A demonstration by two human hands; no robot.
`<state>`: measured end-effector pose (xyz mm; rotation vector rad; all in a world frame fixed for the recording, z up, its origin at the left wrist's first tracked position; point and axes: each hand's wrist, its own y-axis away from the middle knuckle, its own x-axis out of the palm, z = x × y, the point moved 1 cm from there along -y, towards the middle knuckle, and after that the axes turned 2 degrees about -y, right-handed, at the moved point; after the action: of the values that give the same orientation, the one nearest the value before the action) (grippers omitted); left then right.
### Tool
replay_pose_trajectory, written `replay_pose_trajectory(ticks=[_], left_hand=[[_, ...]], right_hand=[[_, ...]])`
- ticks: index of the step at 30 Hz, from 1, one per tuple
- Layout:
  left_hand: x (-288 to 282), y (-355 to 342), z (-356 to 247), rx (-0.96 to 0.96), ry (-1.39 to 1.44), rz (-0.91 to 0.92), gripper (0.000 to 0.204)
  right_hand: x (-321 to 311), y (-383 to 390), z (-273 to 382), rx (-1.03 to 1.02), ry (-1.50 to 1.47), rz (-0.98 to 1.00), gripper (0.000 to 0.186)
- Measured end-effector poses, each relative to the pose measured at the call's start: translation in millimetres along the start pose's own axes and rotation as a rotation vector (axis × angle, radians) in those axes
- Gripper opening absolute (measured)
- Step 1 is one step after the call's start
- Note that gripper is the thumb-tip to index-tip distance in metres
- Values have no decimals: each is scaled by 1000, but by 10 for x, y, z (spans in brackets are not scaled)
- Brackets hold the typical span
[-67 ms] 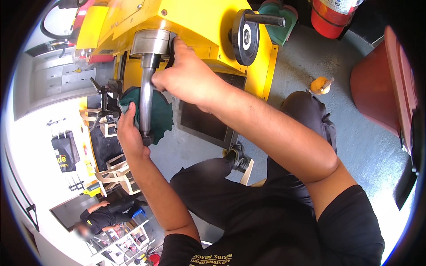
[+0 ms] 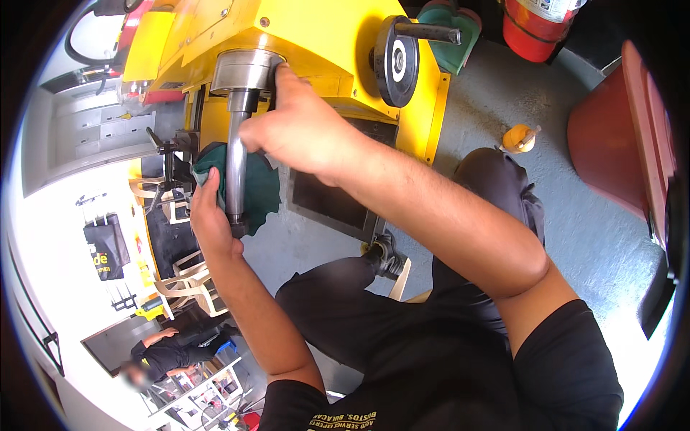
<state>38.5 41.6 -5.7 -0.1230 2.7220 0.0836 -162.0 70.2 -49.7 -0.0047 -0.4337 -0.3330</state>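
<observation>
A bright metal shaft (image 2: pixel 236 154) hangs from a round steel collar (image 2: pixel 244 70) on a yellow machine (image 2: pixel 309 43). My right hand (image 2: pixel 302 133) reaches across to it, its index finger stretched up against the collar's right side. The thumb touches the shaft below, apart from the index finger; the other fingers are hidden. At the shaft's lower end is my left hand (image 2: pixel 215 223), thumb pointing up, closed on a dark green cloth (image 2: pixel 260 188) that spreads behind the shaft. Most of the left fingers are hidden behind the shaft and cloth.
A black handwheel (image 2: pixel 399 61) with a crank handle sticks out of the machine on the right. An orange-topped container (image 2: pixel 519 138) and a large reddish-brown bin (image 2: pixel 611 136) stand on the grey floor. Farther left are wooden chairs (image 2: pixel 190 287) and another person (image 2: pixel 169 355).
My right hand has shifted slightly left, its thumb now covering more of the shaft. The left hand and the cloth look still.
</observation>
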Motion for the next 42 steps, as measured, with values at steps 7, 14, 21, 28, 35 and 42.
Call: replay_pose_trajectory(ticks=[7, 14, 21, 28, 35, 42], left_hand=[[49, 33, -39, -25, -2, -10, 38], [58, 43, -56, -29, -14, -30, 37], [70, 55, -48, -31, 23, 5, 38], [46, 27, -21, -34, 33, 17, 37], [12, -3, 5, -18, 19, -1, 38], [-34, -9, 47, -16, -6, -19, 36]], right_hand=[[-25, -65, -71, -61, 17, -47, 65], [-51, -81, -54, -43, -79, -28, 70], [-31, -33, -34, 36, 8, 25, 82], [-4, -1, 11, 14, 12, 13, 93], [15, 37, 52, -38, 140, -32, 107], [-30, 66, 139, 29, 84, 35, 107]])
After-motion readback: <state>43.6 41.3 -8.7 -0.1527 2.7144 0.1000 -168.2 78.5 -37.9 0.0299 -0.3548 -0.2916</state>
